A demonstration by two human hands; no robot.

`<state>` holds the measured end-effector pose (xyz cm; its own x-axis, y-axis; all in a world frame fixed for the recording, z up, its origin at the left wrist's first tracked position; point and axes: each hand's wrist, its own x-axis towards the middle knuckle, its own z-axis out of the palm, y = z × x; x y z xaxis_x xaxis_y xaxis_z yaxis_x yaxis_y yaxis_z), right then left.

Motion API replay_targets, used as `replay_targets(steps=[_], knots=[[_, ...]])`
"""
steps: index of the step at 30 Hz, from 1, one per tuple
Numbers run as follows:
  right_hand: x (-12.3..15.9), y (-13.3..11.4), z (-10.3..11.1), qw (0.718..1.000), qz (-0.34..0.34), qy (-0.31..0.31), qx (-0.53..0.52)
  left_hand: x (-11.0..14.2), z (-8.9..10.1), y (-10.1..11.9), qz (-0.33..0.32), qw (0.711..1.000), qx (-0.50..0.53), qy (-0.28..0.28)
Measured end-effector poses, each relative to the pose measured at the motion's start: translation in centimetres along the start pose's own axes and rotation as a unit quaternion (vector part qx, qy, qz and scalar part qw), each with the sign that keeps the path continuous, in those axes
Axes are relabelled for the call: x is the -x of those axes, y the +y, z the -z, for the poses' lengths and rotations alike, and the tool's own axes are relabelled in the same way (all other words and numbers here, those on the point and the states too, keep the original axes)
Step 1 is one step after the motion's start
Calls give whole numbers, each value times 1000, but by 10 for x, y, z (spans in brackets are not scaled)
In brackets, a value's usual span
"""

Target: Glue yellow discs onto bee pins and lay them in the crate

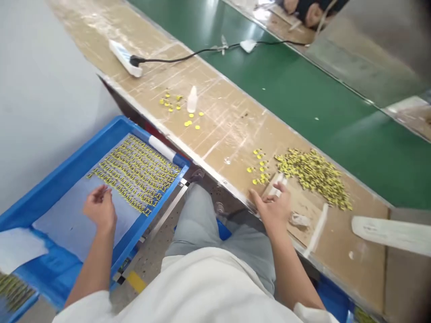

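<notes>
My left hand (100,207) hovers over the blue tray (63,172) at my left, its fingers pinched together at the edge of the rows of small yellow parts (134,172) laid on a sheet; what it pinches is too small to name. My right hand (273,204) rests on the wooden bench edge (215,134), fingers closed around a small white piece (278,188). Just beyond it lies a heap of yellow parts (313,176), with a few loose ones (259,168) to its left.
A white bottle (192,99) stands among scattered yellow parts farther along the bench. A power strip (124,57) with a black cable lies at the far end. A green conveyor belt (303,89) runs behind. A white flat piece (390,233) lies at right. Another person's head shows at top.
</notes>
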<state>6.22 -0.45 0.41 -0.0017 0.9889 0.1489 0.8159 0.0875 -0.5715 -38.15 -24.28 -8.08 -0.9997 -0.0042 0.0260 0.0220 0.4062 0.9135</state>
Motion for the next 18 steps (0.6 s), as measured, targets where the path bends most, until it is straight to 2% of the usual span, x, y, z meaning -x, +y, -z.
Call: replay_targets(steps=[4,7,9,13,18], knots=[[-26,7,-4,999,38,26,22,87,-6,14,-18,996,58,-68],[-46,6,-8,998,53,24,28,146,-21,32,-21,985,82,-151],[-58,5,-9,999,47,1,23,177,-33,47,-28,969,97,-225],[-68,9,-8,997,-13,-50,-60,215,-48,76,-91,922,132,-353],[-67,12,-7,976,-83,-114,-166,230,-56,101,-146,879,148,-429]])
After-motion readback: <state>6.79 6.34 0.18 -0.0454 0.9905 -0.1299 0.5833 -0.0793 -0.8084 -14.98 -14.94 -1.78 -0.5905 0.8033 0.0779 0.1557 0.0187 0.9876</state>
